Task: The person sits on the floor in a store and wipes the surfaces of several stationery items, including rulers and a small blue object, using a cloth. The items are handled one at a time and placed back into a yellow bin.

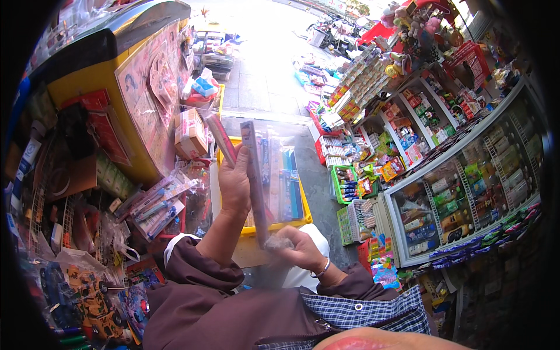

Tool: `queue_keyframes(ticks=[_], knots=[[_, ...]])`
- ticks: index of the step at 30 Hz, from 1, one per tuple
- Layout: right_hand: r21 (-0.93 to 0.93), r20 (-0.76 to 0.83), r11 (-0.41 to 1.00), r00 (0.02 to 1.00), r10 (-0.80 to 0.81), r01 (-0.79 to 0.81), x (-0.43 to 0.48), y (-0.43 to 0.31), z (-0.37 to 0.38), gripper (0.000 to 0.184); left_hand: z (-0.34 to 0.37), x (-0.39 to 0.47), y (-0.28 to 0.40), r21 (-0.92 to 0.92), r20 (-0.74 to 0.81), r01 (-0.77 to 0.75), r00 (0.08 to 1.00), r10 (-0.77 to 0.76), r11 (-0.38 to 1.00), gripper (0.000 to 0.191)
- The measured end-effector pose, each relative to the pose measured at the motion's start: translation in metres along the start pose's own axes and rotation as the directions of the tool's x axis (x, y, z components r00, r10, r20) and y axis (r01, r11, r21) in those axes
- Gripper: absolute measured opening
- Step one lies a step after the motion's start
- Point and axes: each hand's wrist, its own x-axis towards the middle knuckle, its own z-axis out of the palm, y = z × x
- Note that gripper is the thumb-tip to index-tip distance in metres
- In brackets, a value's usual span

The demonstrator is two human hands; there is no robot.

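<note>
My left hand (235,183) grips a long, narrow patterned strip like a ruler (253,175), held upright, and a pink-and-white flat pack (222,139) that leans left of it. At the strip's lower end, my right hand (302,249) pinches a grey, crumpled, fluffy wad (278,243). Whether the wad is cloth or another material, I cannot tell. Behind both hands stands a yellow plastic crate (308,205) with blue, pink and clear flat stationery packs (286,188) in it, partly hidden by the strip and my left arm.
A taped cardboard box (191,134) and packaged pens (159,205) lie to the left, beside a yellow-edged cabinet (89,81). On the right are a green basket (343,183), snack shelves (404,127) and a glass-topped drinks cooler (463,179). Toy vehicles (94,297) are at lower left.
</note>
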Motion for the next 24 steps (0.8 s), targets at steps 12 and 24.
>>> queue_keyframes(ticks=[12,24], knots=[[0.289,-0.103,0.95,0.983,0.155,-0.12,-0.008,0.003,-0.002,0.034,0.011,-0.021,-0.015,0.125,0.162,0.259,0.947,-0.277,0.958,0.035],[0.121,-0.627,0.924,0.749,-0.212,0.363,0.0,-0.01,-0.045,0.027,0.021,-0.048,-0.033,0.518,0.13,0.256,0.92,-0.37,0.816,0.038]])
